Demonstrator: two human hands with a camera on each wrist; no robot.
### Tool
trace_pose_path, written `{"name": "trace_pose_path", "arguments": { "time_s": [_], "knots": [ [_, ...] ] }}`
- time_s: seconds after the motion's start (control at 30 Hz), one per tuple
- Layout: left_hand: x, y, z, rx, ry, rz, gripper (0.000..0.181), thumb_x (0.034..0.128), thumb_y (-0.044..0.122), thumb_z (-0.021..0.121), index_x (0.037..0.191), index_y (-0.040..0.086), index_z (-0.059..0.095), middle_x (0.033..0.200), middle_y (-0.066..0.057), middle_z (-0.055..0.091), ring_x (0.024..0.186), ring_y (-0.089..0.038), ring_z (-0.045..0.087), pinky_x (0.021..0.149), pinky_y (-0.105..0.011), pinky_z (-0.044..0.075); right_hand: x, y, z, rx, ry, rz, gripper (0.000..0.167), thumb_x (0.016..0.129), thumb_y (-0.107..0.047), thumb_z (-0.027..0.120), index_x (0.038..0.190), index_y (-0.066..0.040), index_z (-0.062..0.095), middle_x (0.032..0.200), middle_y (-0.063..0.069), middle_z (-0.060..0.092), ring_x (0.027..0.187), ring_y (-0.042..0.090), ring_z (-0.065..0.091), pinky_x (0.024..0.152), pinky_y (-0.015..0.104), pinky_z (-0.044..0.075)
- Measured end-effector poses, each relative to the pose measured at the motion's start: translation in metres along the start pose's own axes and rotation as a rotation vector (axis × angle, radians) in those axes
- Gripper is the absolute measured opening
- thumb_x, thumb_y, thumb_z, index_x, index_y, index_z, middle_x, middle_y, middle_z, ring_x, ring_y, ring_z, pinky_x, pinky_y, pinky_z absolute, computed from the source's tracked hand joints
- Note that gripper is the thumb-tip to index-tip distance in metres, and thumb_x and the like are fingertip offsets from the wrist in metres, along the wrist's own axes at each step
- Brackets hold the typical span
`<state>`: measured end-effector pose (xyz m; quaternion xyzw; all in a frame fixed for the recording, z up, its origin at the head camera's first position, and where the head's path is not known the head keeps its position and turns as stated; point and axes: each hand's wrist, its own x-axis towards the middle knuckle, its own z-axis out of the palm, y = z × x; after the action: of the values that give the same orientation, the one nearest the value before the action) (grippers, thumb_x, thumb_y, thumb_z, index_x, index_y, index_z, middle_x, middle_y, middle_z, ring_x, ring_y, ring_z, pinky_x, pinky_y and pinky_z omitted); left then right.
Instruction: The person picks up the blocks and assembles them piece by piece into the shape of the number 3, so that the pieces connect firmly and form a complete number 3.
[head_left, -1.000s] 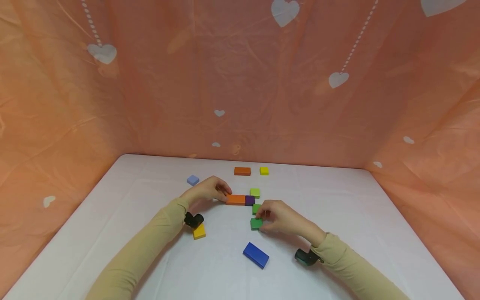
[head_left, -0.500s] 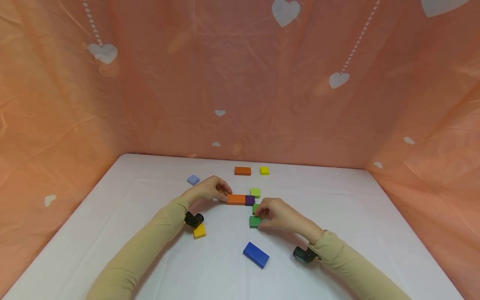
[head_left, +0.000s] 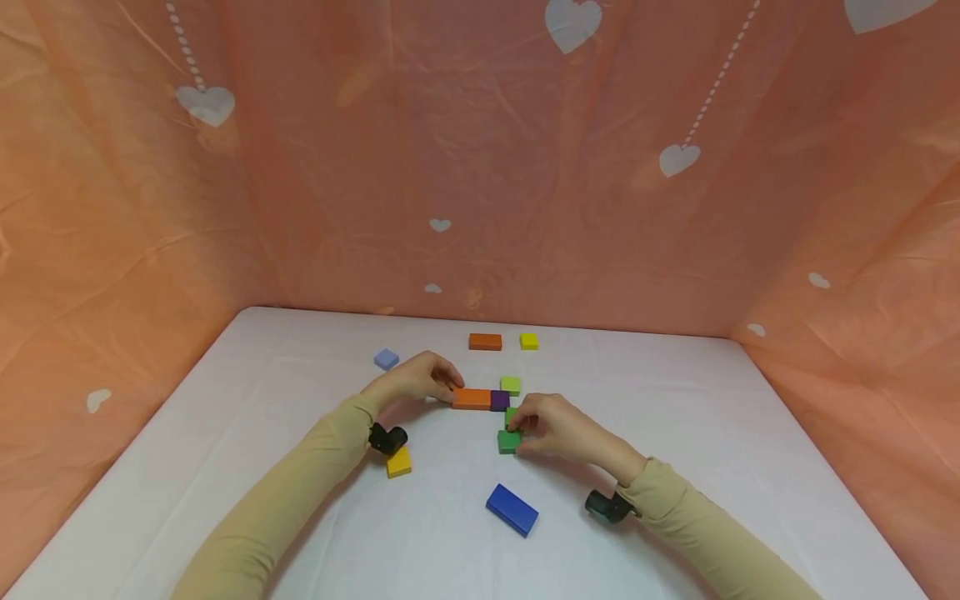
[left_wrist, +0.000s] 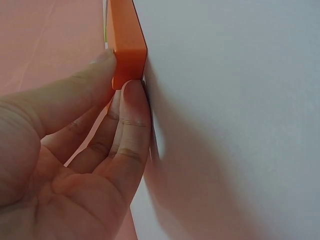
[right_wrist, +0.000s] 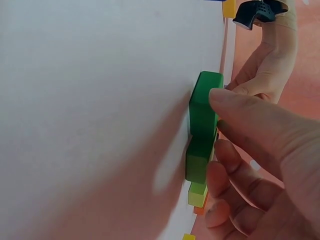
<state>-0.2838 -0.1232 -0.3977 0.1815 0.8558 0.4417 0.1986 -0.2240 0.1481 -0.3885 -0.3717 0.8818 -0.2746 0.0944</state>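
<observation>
If going by smooth faces and crisp edges, expect light, stiff, sturdy, slightly slippery handling. Nearest on the worktop (head_left: 660,400), note a blue block (head_left: 512,510), untouched. Farther on, see a dark green block (head_left: 507,443) pinched in the right grip (head_left: 564,429), just beside a lighter green block (right_wrist: 197,164); best taken across opposite sides. Beyond, find an orange block (head_left: 472,400) touching a purple block (head_left: 499,401) and apparently pinched at one end by the left grip (head_left: 414,377); how firmly, hard to tell.

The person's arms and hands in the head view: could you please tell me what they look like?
The left sleeve and right sleeve are plain beige, long and creased. The left wrist camera and right wrist camera are small and black. The left hand and right hand wear no gloves.
</observation>
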Motion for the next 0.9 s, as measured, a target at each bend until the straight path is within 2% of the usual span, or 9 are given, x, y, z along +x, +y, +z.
{"name": "trace_pose_path", "arguments": {
  "time_s": [0.33,0.6,0.9],
  "knots": [
    [-0.0014,-0.0004,-0.0009,0.006,-0.009,0.012,0.019,0.0837,0.000,0.071,0.103,0.000,0.069,0.089,-0.005,0.065,0.080,-0.018,0.057,0.078,-0.028,0.050,0.0003,0.0006,0.0021,0.004,0.007,-0.002,0.024,0.076,-0.010,0.081,0.098,-0.008,0.072,0.090,-0.002,0.063,0.081,0.013,0.057,0.073,0.025,0.050],
    [-0.0036,0.0006,-0.0001,0.012,-0.002,0.016,0.019,0.0833,0.000,0.072,0.102,0.000,0.069,0.088,-0.005,0.066,0.079,-0.018,0.057,0.073,-0.027,0.049,0.0001,0.0007,0.0038,0.012,0.002,0.008,0.023,0.077,-0.010,0.080,0.099,-0.008,0.072,0.090,-0.002,0.063,0.081,0.012,0.056,0.073,0.025,0.050],
    [-0.0005,-0.0017,-0.0001,0.008,0.003,0.007,0.020,0.0831,-0.001,0.071,0.102,0.001,0.069,0.089,-0.005,0.065,0.079,-0.018,0.057,0.075,-0.027,0.050,0.0004,0.0022,0.0035,0.010,0.008,0.009,0.023,0.078,-0.010,0.079,0.100,-0.009,0.072,0.091,-0.003,0.063,0.081,0.013,0.056,0.073,0.027,0.050]
  ]
}}
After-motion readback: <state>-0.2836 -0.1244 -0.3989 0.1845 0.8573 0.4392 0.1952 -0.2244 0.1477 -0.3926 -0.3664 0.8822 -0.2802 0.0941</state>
